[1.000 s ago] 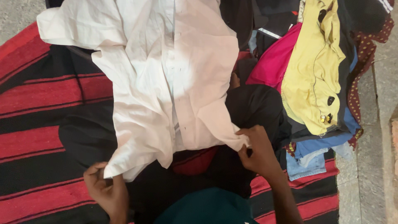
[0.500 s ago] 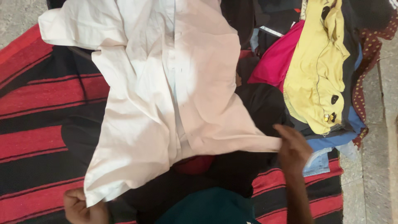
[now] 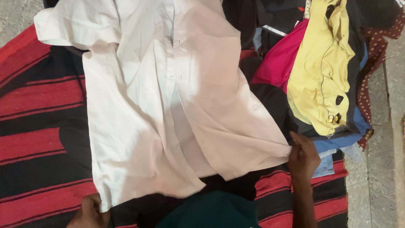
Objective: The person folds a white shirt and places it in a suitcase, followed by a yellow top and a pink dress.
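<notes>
Holding a white shirt point(image 3: 168, 97) spread by its two bottom corners.

Running from the top of the frame down to the lower centre, the shirt's long axis lies up-and-down over a red-and-black striped mat point(image 3: 38, 105); the left hand point(image 3: 89, 212), lower left, is closed on the left hem corner; the right hand point(image 3: 303, 157), lower right, pinches the right hem corner; the cloth lies up and inward from both hands; a clothes pile point(image 3: 325, 71) lies upper right, nearer the right hand.

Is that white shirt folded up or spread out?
Spread out: the white shirt lies flat on the striped blanket, both hands pulling its bottom corners apart.
</notes>
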